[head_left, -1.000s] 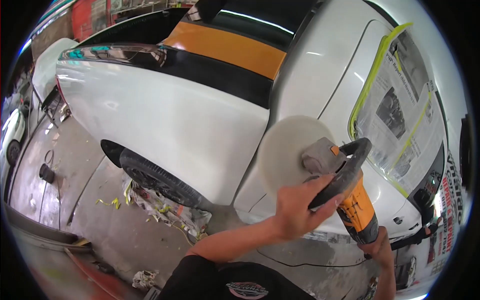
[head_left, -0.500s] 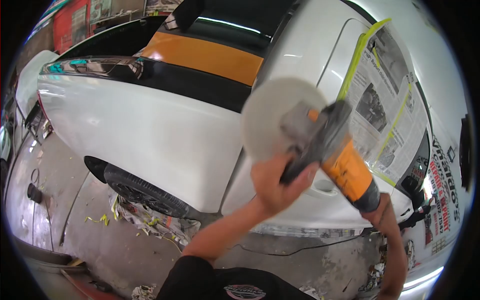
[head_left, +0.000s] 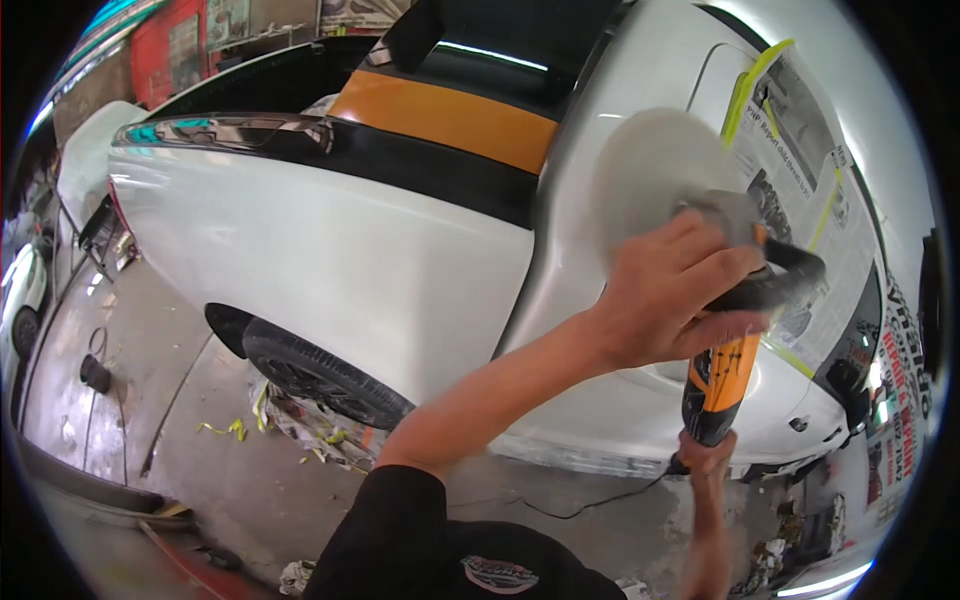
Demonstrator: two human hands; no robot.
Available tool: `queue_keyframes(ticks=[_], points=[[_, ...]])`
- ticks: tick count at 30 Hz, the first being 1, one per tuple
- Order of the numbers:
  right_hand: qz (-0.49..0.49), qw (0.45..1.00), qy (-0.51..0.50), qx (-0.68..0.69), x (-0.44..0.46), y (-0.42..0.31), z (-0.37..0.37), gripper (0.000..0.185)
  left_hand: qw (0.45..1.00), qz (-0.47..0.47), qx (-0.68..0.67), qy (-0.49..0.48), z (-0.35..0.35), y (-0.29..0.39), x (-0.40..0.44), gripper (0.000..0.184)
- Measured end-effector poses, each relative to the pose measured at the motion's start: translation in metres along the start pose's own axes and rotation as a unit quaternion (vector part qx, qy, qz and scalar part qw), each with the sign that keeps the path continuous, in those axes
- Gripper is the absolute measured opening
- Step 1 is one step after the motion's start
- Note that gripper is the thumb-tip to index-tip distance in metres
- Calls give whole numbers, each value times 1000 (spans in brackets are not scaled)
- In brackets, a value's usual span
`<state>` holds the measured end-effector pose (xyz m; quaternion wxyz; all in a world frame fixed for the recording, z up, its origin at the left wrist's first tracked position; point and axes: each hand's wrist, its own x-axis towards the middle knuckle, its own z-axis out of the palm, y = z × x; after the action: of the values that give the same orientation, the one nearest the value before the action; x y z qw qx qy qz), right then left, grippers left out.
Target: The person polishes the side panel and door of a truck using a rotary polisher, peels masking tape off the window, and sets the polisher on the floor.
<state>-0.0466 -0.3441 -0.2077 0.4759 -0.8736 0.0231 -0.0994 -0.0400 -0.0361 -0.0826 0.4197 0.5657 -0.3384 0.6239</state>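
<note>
My left hand [head_left: 675,285] is wrapped round the front of an orange and black car polisher [head_left: 727,372], by its black loop handle [head_left: 800,280]. My right hand [head_left: 708,452] grips the rear end of the body, low down, where a power cord hangs. The round whitish pad [head_left: 655,175], blurred, is up against or close to the white pickup's [head_left: 400,270] cab panel beside the door; I cannot tell whether it touches. Newspaper [head_left: 800,170] edged with yellow-green tape covers the side window, just right of the tool.
A black tyre [head_left: 310,370] shows under the pickup bed, with crumpled paper [head_left: 325,425] on the floor below. The dark power cord [head_left: 590,505] trails over the concrete. A sign with red lettering [head_left: 895,430] is at the far right, another white car [head_left: 25,295] at the far left.
The polisher has moved right and swung more upright, its pad going from near the panel gap towards the taped window. My left hand has gone along, and my view has shifted.
</note>
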Motion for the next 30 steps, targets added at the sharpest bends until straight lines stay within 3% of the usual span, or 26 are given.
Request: queue_keyframes(ticks=[1,3,5,6,7,8,10,11,12,14,17,19,22,25,27,29,30], points=[[-14,999,12,51,-13,-2,13,18,998,68,-17,10,-3,4,7,36],[-18,993,21,112,-35,1,34,13,987,76,126,61,-38,-12,-5,46],[-69,968,26,240,-48,15,45,13,933,-16,336,126,-82,-55,-35,58],[-62,966,30,251,-50,18,49,13,910,-142,365,132,-95,-73,-49,69],[-81,956,49,277,-53,21,51,14,880,-244,401,73,-110,-91,-61,90],[-99,948,66,296,-55,25,48,16,880,-246,400,67,-109,-100,-68,90],[-110,952,50,282,-56,35,44,20,810,-263,523,-19,-106,-117,-77,106],[-122,944,40,303,-59,33,44,20,811,-261,521,-51,-108,-122,-79,114],[-135,936,29,323,-61,30,43,19,810,-265,520,-50,-117,-130,-80,114],[-135,937,47,319,-66,20,45,17,792,-273,543,62,-152,-146,-73,113],[-121,937,71,320,-75,20,43,14,784,-274,549,94,-221,-162,-73,112],[-108,933,81,333,-80,22,40,14,747,-275,587,147,-246,-162,-72,110],[-85,940,84,319,-81,27,34,12,751,-305,573,124,-224,-158,-76,111],[-120,931,105,327,-72,50,19,10,770,-280,568,76,-150,-158,-86,110],[-123,929,49,347,-63,58,13,11,789,-282,542,60,-99,-145,-92,109],[-117,932,53,340,-56,70,-1,12,785,-274,554,-31,-55,-120,-109,108],[-112,936,62,327,-52,76,-9,13,782,-269,562,-30,-43,-105,-118,108]])
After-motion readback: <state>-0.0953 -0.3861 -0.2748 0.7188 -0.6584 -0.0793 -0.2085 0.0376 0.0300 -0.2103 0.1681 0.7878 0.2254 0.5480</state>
